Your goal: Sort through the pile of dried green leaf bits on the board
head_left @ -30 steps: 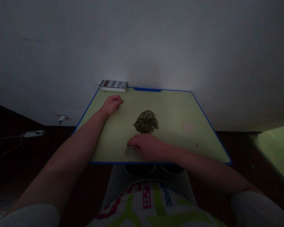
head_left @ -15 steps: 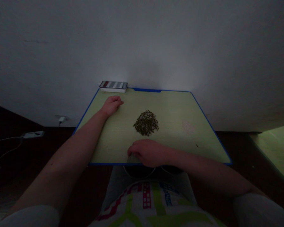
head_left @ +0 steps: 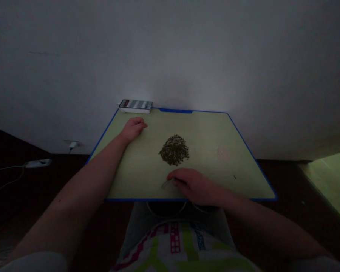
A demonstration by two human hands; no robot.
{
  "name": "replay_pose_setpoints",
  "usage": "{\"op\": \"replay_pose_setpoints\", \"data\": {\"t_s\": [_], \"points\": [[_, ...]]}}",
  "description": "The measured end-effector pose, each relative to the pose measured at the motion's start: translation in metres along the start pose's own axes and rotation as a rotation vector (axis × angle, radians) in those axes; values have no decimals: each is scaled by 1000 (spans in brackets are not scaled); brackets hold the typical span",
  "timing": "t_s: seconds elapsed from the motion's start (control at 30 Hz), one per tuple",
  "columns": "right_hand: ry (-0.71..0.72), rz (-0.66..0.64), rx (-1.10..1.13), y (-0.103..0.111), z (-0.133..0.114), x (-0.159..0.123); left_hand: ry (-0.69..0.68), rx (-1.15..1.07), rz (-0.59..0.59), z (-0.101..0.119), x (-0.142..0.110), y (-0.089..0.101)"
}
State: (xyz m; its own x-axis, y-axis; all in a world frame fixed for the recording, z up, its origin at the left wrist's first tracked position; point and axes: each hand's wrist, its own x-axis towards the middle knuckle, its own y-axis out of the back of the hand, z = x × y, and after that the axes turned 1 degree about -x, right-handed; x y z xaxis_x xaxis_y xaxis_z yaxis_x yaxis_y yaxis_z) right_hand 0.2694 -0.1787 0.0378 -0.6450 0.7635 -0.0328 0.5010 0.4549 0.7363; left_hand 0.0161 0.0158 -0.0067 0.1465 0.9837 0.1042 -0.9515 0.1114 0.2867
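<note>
My left hand (head_left: 133,128) rests loosely curled on the pale, blue-edged tabletop (head_left: 204,128), near the far left corner; nothing shows in its fingers. A loose heap of small dark green grains (head_left: 174,150) lies mid-table, between my hands. Close to the front edge, my right hand (head_left: 197,186) pinches a small, thin, pale see-through tool (head_left: 167,184) that points left and down toward the tabletop. Dim light leaves its exact kind unclear. The tool and fingers are apart from the heap, on its near side.
A phone (head_left: 136,104) lies on a white box at the far left corner, against the wall. Right of the heap are a pale pinkish patch of small grains (head_left: 223,153) and a short dark sliver (head_left: 235,177). Dark round containers (head_left: 166,209) sit below the front edge.
My right hand has moved right and slightly back from the front edge, carrying the pale tool over the tabletop. My left hand stays in place. The view has tilted slightly.
</note>
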Motion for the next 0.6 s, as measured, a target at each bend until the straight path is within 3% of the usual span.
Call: {"op": "replay_pose_setpoints", "data": {"t_s": [0.13,0.2,0.33,0.47,0.6], "points": [[-233,176,232,32,34,-20,12,-12,-10,4,-1,-1],[-281,286,362,49,54,-27,4,-7,-12,5,-2,-1],[-334,337,465,73,79,-34,13,17,-10,3,-2,0],[-385,401,468,78,84,-28,4,18,-4,-2,1,2],[-367,371,492,66,84,-18,-2,42,4,-4,2,3]]}}
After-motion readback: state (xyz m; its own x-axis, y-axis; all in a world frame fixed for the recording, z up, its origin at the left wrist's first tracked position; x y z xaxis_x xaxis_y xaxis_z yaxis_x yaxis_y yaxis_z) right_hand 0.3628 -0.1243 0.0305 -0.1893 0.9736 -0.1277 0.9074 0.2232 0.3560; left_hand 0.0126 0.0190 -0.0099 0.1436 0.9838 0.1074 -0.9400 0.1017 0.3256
